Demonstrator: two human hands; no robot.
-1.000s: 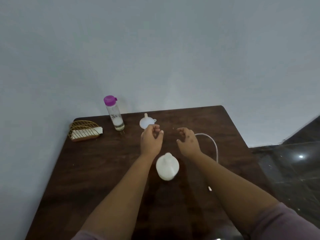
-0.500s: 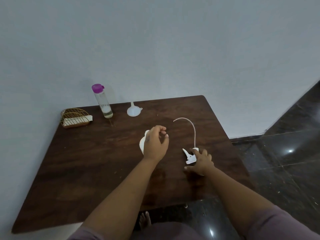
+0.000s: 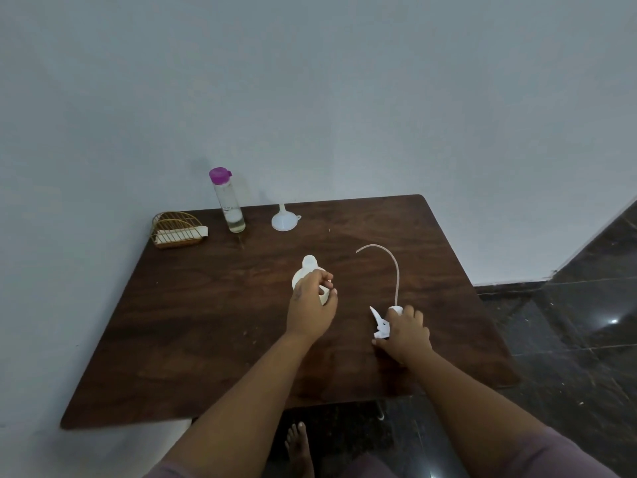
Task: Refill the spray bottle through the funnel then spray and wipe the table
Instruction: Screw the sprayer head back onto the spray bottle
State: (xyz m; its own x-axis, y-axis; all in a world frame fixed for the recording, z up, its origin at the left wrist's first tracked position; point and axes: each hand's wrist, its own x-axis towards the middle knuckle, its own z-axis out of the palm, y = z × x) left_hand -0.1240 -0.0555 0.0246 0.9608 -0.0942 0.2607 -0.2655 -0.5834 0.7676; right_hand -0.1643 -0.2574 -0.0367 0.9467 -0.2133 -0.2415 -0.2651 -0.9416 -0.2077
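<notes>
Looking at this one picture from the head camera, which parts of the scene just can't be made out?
- Spray bottle: the left hand covers its lower body, so its fill level stays hidden.
- Spray head: the right hand covers part of it; grip unclear.
- Clear bottle: label too small to read.
- Wire basket: white contents too small to identify.
- Table: legs unseen beneath the tabletop.

Left hand [image 3: 310, 305]: forearm reaching forward, fingers curling around a white bottle [image 3: 308, 270]. Right hand [image 3: 405, 331]: lying low, fingers resting over a white sprayer head [image 3: 381, 322].
</notes>
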